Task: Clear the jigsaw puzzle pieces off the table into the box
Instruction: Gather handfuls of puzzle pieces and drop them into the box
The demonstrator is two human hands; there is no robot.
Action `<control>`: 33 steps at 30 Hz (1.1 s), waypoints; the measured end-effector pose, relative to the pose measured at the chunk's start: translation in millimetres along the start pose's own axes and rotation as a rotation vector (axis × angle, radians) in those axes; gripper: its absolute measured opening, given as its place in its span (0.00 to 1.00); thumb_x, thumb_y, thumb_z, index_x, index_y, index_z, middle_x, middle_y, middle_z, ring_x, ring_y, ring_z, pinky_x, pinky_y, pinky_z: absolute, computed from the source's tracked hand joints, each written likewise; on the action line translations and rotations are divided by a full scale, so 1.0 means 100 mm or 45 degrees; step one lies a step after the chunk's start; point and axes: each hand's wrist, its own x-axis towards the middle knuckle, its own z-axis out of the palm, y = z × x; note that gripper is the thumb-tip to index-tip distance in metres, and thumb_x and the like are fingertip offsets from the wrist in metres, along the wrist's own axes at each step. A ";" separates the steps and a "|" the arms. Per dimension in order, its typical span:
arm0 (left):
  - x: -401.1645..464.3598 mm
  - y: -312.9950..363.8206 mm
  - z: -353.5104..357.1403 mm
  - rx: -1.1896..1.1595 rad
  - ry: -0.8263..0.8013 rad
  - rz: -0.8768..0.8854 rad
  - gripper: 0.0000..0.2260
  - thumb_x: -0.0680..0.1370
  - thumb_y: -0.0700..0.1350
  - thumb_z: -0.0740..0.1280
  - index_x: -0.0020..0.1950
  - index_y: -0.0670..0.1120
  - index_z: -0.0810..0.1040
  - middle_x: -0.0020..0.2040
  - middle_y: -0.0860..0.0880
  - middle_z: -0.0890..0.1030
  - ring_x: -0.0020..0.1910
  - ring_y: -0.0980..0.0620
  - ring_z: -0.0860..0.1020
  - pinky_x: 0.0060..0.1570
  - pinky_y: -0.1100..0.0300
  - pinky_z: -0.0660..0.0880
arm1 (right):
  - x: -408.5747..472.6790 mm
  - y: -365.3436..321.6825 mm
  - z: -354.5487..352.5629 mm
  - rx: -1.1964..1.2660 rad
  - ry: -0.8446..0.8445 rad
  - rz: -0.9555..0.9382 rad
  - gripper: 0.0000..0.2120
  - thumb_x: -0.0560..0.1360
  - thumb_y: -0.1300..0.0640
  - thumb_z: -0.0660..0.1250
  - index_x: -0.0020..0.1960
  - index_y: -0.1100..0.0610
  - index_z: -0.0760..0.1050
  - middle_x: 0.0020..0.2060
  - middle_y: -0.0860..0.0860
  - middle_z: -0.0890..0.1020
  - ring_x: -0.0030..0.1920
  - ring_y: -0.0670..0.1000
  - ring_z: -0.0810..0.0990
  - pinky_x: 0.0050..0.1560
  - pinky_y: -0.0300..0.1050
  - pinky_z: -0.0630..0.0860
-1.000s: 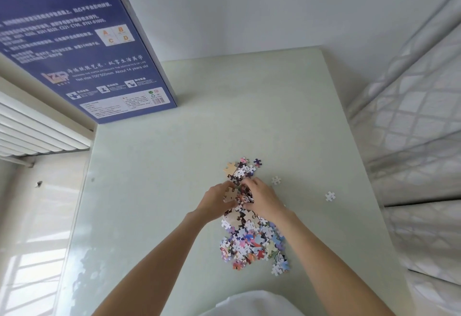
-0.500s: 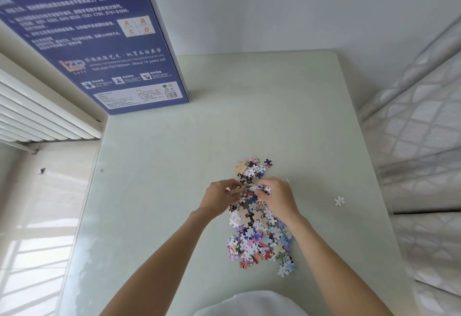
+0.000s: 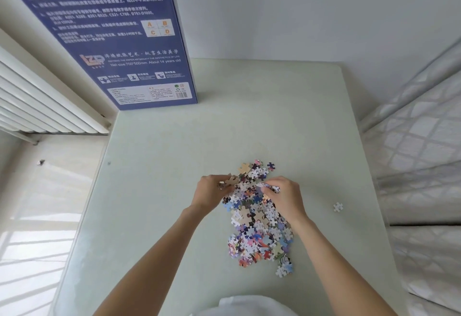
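Evidently little had been cleared: a heap of puzzle pieces (image 3: pixel 257 218) was left on the table (image 3: pixel 159 191), well short of the box (image 3: pixel 112 41). Pieces were pinched by the left hand (image 3: pixel 212 191) and right hand (image 3: pixel 284 196); one stray piece (image 3: pixel 338 206) was noted right of the heap.

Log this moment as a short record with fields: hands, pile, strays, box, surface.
left hand: left hand grips a few tan pieces at the pile's far left edge
right hand: right hand pinches pieces at the pile's far right side
pile: puzzle pile lies loose on the table, between the forearms
strays: lone white piece lies apart, to the right of the pile
box: blue box stands upright at the far left corner
surface: pale table
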 end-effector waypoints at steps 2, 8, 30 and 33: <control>-0.03 0.03 -0.05 0.022 -0.004 0.031 0.14 0.73 0.45 0.71 0.59 0.49 0.81 0.56 0.51 0.82 0.51 0.52 0.80 0.49 0.65 0.72 | 0.00 -0.05 -0.03 -0.025 -0.037 -0.009 0.09 0.73 0.59 0.70 0.52 0.59 0.82 0.50 0.54 0.83 0.50 0.50 0.80 0.54 0.36 0.71; -0.13 0.21 -0.37 -0.182 0.019 0.129 0.09 0.73 0.45 0.72 0.53 0.50 0.83 0.49 0.52 0.84 0.44 0.56 0.81 0.44 0.64 0.73 | -0.02 -0.41 -0.20 0.075 0.007 -0.073 0.09 0.72 0.60 0.71 0.53 0.58 0.82 0.50 0.50 0.83 0.49 0.42 0.78 0.49 0.21 0.68; 1.17 0.95 -4.60 0.238 0.872 0.860 0.12 0.73 0.43 0.71 0.57 0.48 0.81 0.49 0.50 0.83 0.43 0.53 0.79 0.48 0.62 0.74 | 2.30 -4.28 -0.85 -0.181 0.336 -1.113 0.07 0.71 0.60 0.70 0.48 0.58 0.83 0.46 0.53 0.82 0.44 0.51 0.79 0.48 0.42 0.71; 1.33 0.82 -4.67 0.498 0.790 1.074 0.12 0.73 0.39 0.71 0.55 0.44 0.82 0.51 0.47 0.83 0.48 0.49 0.81 0.48 0.60 0.76 | 2.45 -4.32 -0.74 -0.407 0.290 -1.242 0.07 0.73 0.60 0.69 0.50 0.57 0.83 0.49 0.53 0.80 0.40 0.47 0.76 0.47 0.38 0.69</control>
